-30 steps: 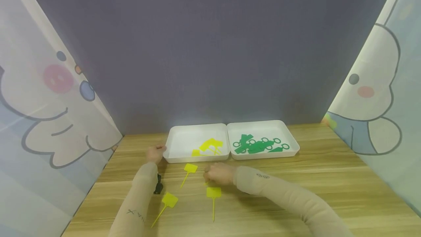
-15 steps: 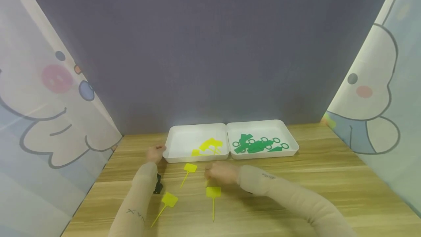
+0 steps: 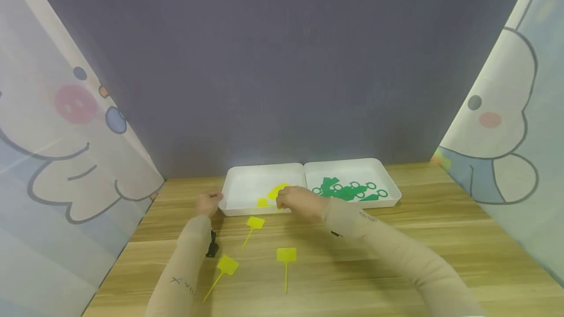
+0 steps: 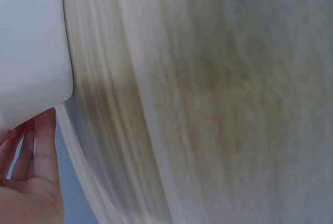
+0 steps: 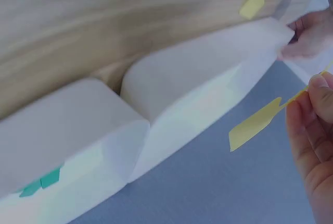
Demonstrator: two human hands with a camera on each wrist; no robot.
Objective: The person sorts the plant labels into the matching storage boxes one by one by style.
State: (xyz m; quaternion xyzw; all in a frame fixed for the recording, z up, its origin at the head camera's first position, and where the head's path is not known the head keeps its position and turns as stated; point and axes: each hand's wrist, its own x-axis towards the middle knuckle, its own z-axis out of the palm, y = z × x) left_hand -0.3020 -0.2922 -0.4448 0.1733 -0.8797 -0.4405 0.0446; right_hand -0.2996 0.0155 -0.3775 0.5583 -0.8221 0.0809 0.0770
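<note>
My left hand point(image 3: 208, 203) grips the left end of a white tray point(image 3: 244, 185), fingers at its corner in the left wrist view. My right hand point(image 3: 304, 201) is over that tray's front wall, pinching a yellow tag point(image 5: 255, 125) by its thin stem between thumb and fingers. The tag's flat, square-cornered head points away from the hand. Several more yellow tags point(image 3: 276, 192) lie inside this tray, partly hidden by the right hand. On the wooden table in front are three others: a near-left tag point(image 3: 227, 265), a middle tag point(image 3: 286, 254) and an upper tag point(image 3: 255, 222).
A second white tray point(image 3: 343, 168) touches the first on its right and holds several green tags with rings point(image 3: 348, 192). Both stand at the table's back, before a dark grey panel point(image 3: 282, 72). Printed curtains point(image 3: 39, 170) hang at the sides.
My right hand has picked up a yellow tag from the table and moved forward with it, over the left tray's front wall. The left hand has stayed on the tray's end.
</note>
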